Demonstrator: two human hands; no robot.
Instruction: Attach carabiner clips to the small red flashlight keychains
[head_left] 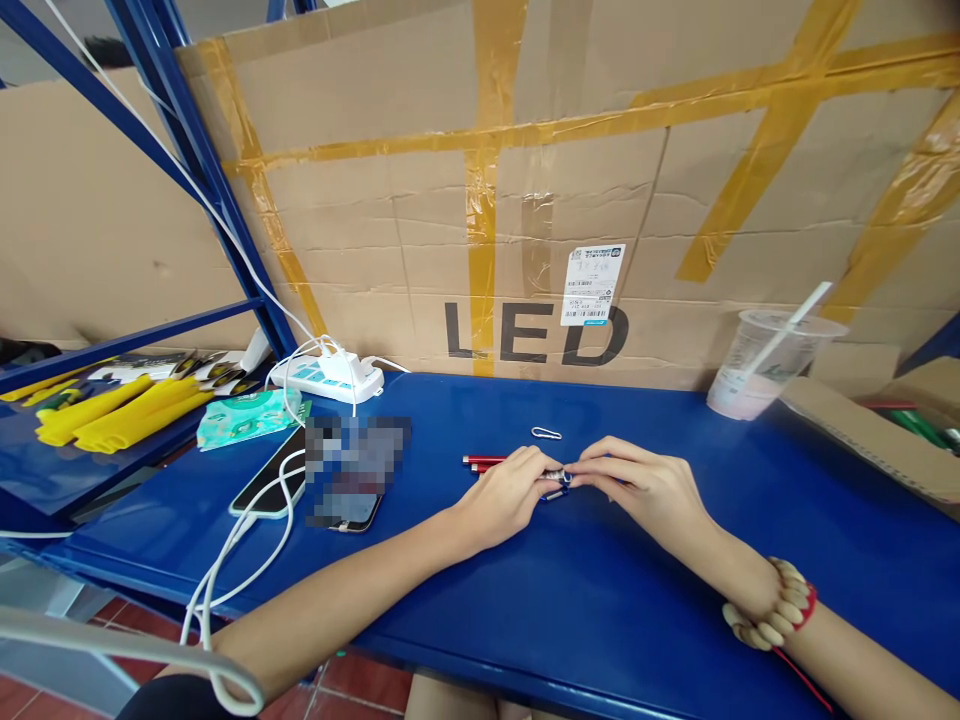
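Note:
My left hand [514, 495] rests low over the blue table, its fingers pinched on a small silvery piece with a metal ring [567, 479] at its end. From the right, my right hand [652, 490] pinches at that ring with thumb and forefinger. The rest of the held piece is hidden by the left fingers. Thin red metallic tubes [477, 461] stick out behind my left hand. Below the fingertips lies a small blue carabiner [555, 494], partly covered. A silver carabiner [546, 433] lies flat just beyond both hands.
Left of my hands lie two phones, one a dark phone [356, 510], with white charging cables [281, 510]. Behind them are a power strip [330, 376] and a tissue pack [250, 417]. A plastic cup [761, 365] with a straw and an open carton [877, 440] stand right. A large cardboard box [420, 230] walls the back.

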